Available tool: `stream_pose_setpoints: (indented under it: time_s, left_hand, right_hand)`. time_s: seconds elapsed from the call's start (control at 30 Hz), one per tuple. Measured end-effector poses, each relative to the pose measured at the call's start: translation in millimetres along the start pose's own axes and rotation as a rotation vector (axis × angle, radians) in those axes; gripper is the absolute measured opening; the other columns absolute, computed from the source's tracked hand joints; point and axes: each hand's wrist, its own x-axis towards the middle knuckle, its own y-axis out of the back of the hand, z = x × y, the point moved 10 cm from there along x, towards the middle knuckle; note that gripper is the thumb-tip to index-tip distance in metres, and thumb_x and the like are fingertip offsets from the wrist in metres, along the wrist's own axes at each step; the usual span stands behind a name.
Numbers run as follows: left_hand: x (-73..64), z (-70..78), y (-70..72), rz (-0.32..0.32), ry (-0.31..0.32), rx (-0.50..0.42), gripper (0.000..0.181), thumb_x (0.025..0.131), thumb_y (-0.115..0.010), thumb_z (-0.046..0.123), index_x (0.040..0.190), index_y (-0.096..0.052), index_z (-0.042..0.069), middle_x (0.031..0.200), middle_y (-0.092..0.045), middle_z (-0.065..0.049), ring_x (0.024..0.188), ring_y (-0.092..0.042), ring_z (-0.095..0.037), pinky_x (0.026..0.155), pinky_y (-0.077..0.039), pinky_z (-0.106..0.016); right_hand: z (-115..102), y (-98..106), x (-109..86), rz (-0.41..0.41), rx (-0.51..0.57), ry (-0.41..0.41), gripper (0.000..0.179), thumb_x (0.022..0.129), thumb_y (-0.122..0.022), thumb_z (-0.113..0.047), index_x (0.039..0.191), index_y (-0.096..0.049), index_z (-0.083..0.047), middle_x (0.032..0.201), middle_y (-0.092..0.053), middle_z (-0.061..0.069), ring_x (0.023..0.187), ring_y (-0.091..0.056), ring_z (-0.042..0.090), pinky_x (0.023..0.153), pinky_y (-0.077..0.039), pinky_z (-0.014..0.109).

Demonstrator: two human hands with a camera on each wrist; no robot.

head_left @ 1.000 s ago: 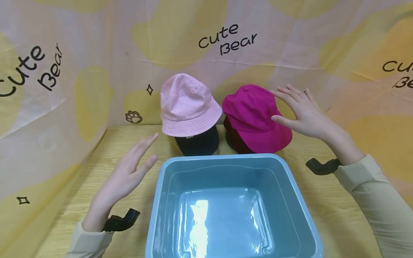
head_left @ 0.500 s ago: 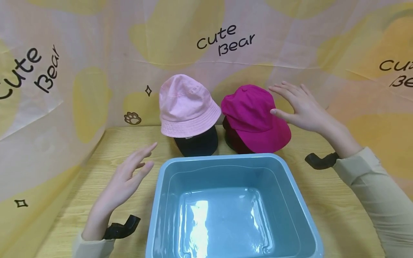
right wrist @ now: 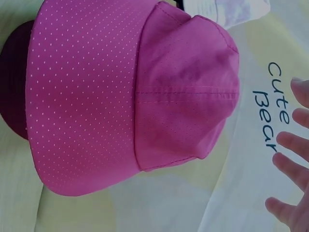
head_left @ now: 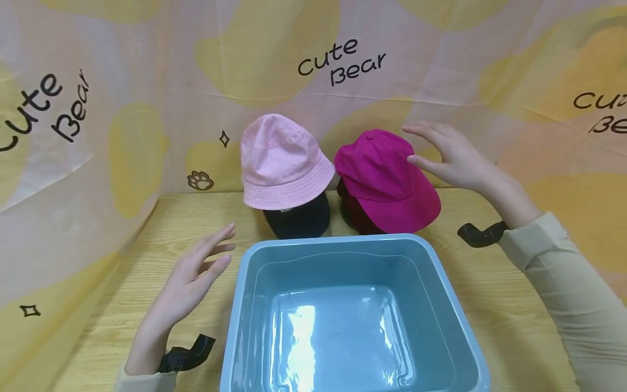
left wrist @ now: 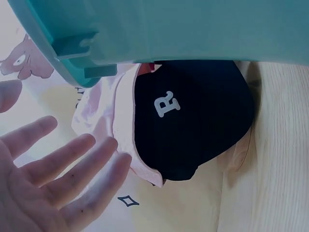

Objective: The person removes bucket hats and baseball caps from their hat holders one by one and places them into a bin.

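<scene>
Right of centre in the head view, a magenta baseball cap [head_left: 377, 169] looks light, soft-crowned, easiest to pinch by its stiffer, dotted brim [right wrist: 82, 106]. The right hand [head_left: 455, 158] beside it and left hand [head_left: 183, 286], lower left, have extended, empty fingers. The blue basin [head_left: 338, 239] is glossy plastic.
</scene>
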Motion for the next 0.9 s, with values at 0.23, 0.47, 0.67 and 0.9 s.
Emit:
stream_pose_setpoints:
  time_s: [0.23,0.47,0.67,0.9]
  left_hand:
    - [-4.5,-4.1,-5.8,-0.012,0.016,-0.126,0.053,0.1,-0.049,0.013,0.148,-0.034,0.032,0.139,-0.051,-0.003,0.116,-0.057,0.003,0.088,-0.048,-0.015]
    - [-6.7,-1.2,-10.0,-0.036,0.005,-0.213,0.053,0.1,-0.048,0.01,0.148,-0.035,0.028,0.138,-0.05,-0.008,0.115,-0.058,0.001,0.085,-0.053,-0.021]
    - [-8.0,0.9,-10.3,-0.067,-0.01,-0.271,0.049,0.1,-0.047,0.008,0.146,-0.039,0.023,0.139,-0.049,0.006,0.113,-0.061,-0.003,0.081,-0.056,-0.027]
    - [-9.1,-2.2,-13.6,-0.117,0.044,-0.276,0.045,0.1,-0.05,0.014,0.144,-0.043,0.02,0.14,-0.051,-0.007,0.103,-0.064,-0.001,0.08,-0.056,-0.028]
  right_hand:
    - [5.0,-9.3,5.1,-0.075,-0.064,-0.022,0.058,0.09,-0.065,-0.019,0.144,-0.043,-0.013,0.143,-0.045,0.018,0.134,-0.038,0.04,0.108,-0.028,0.06]
    - [3.7,-10.0,13.3,-0.069,-0.081,-0.005,0.055,0.09,-0.065,-0.018,0.141,-0.046,-0.012,0.141,-0.048,0.017,0.13,-0.042,0.04,0.106,-0.03,0.059]
    - [0.5,-13.9,23.4,-0.088,-0.083,0.001,0.054,0.09,-0.065,-0.018,0.14,-0.047,-0.011,0.14,-0.049,0.016,0.129,-0.043,0.04,0.106,-0.03,0.058]
    - [-1.6,-15.8,36.1,-0.097,-0.085,0.019,0.052,0.092,-0.063,-0.019,0.14,-0.047,-0.01,0.139,-0.05,0.016,0.128,-0.044,0.04,0.106,-0.031,0.056]
